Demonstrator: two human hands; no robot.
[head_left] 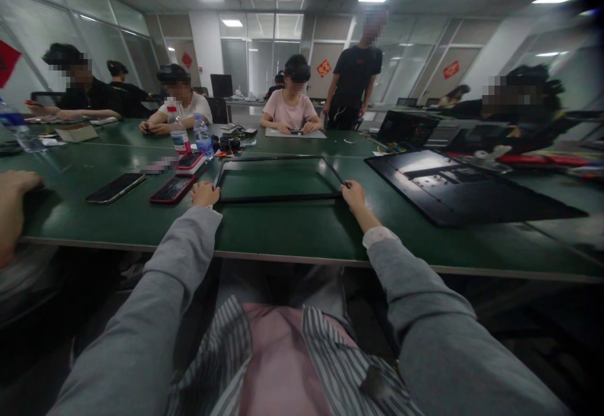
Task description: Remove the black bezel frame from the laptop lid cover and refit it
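Between my hands is a thin black rectangular frame [283,199], like a screen bezel, with the green table showing through its open middle. My left hand [206,194] grips its left side, fingers closed near the front corner. On the opposite side, my right hand [353,194] pinches the right edge near the other front corner. Whether the frame touches the tabletop or sits slightly above it, I cannot tell. Just left of my left hand lies a phone with a red case [173,188].
A large black panel [453,196] lies on the green table [292,233] at right. Left are a dark phone [116,187], another red-edged phone [191,160] and two bottles, one red-labelled [178,134], one blue-labelled [202,138]. A co-worker's hand [21,183] rests at far left; several people sit around.
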